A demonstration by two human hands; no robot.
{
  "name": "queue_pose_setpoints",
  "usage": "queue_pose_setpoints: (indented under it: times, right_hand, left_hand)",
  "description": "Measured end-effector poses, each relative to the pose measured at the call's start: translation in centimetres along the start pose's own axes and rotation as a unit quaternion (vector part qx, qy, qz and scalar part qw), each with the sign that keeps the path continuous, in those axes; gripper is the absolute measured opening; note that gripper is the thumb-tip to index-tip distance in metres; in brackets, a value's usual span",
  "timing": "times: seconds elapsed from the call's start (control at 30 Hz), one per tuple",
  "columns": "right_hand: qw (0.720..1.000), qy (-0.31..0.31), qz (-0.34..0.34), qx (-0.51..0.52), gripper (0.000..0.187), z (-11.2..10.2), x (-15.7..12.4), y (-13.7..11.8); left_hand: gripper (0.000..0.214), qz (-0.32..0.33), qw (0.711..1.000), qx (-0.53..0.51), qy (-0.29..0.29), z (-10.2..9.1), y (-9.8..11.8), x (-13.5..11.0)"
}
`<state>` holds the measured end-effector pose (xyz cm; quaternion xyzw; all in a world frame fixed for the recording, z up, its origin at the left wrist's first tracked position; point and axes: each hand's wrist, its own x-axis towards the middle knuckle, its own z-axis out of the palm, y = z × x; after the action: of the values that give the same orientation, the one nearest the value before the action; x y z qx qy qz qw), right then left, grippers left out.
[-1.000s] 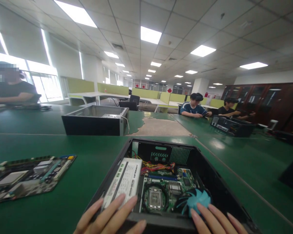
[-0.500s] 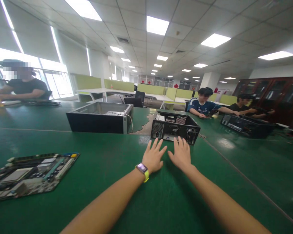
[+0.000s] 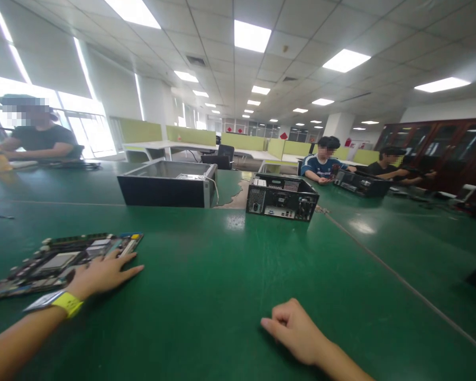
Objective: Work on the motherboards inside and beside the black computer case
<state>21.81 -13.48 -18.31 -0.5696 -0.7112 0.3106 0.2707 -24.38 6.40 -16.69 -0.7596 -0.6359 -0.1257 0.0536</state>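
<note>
At the left of the head view a computer motherboard (image 3: 59, 260) lies flat on the green table (image 3: 206, 275). My left hand (image 3: 101, 275), with a yellow-green watch strap at the wrist, reaches over its near right edge with fingers spread; I cannot tell whether they touch the board. My right hand (image 3: 297, 330) is at the lower middle of the table, fingers curled in, with nothing visible in them. Farther off, beyond both hands, stands an open black computer case (image 3: 281, 203), its ports facing me.
A larger dark case (image 3: 164, 191) sits at the back, left of the middle, a white cable at its right end. Co-workers sit at the far left and the far right, by another case (image 3: 360, 182). A seam (image 3: 388, 270) crosses the table's right side.
My left hand has moved left from near the black case to the motherboard. My right hand has drawn back toward me and its fingers have curled. The case at the far right has shifted away.
</note>
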Motion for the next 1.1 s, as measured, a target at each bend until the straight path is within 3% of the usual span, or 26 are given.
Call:
queue_pose_setpoints:
  times: [0.13, 0.27, 0.37, 0.47, 0.63, 0.73, 0.83, 0.93, 1.0, 1.1]
  right_hand:
    - [0.999, 0.029, 0.026, 0.019, 0.047, 0.7, 0.4, 0.2]
    - [0.997, 0.034, 0.030, 0.069, 0.048, 0.4, 0.8, -0.1]
    - [0.996, 0.035, 0.044, 0.066, 0.050, 0.3, 1.0, -0.5]
    - [0.995, 0.040, 0.078, 0.039, 0.051, 0.7, 1.4, -0.6]
    - [0.990, 0.072, 0.118, -0.025, 0.049, 1.6, 2.0, -0.3]
    - [0.986, 0.119, 0.116, 0.000, 0.045, 1.3, 2.3, -0.1]
    - [0.975, 0.185, 0.123, 0.010, 0.038, 0.3, 2.5, -0.3]
    - [0.971, 0.215, 0.094, -0.047, 0.029, -0.6, 2.4, -0.7]
    - [0.974, 0.201, 0.067, -0.082, 0.025, -0.6, 2.3, -1.0]
    - [0.978, 0.173, 0.049, -0.110, 0.025, 0.0, 2.2, -1.2]
  left_hand:
    - [0.047, -0.033, 0.993, 0.071, -0.092, -1.0, 1.9, -1.0]
    - [0.045, 0.018, 0.994, 0.064, -0.082, -2.7, 4.2, -2.0]
    - [0.045, 0.047, 0.994, 0.062, -0.079, -2.8, 7.5, -3.5]
    - [0.042, 0.063, 0.993, 0.060, -0.080, -2.6, 13.2, -5.9]
    - [0.031, 0.129, 0.988, 0.024, -0.083, -3.7, 25.2, -11.4]
    - [0.033, 0.170, 0.974, -0.030, -0.145, -5.1, 31.6, -14.7]
    - [0.040, 0.216, 0.946, -0.097, -0.219, -6.5, 35.8, -16.9]
    - [0.040, 0.300, 0.893, -0.200, -0.269, -7.3, 36.6, -17.0]
    - [0.034, 0.335, 0.875, -0.257, -0.238, -7.2, 35.0, -15.6]
    - [0.033, 0.270, 0.926, -0.235, -0.117, -5.8, 31.1, -12.5]
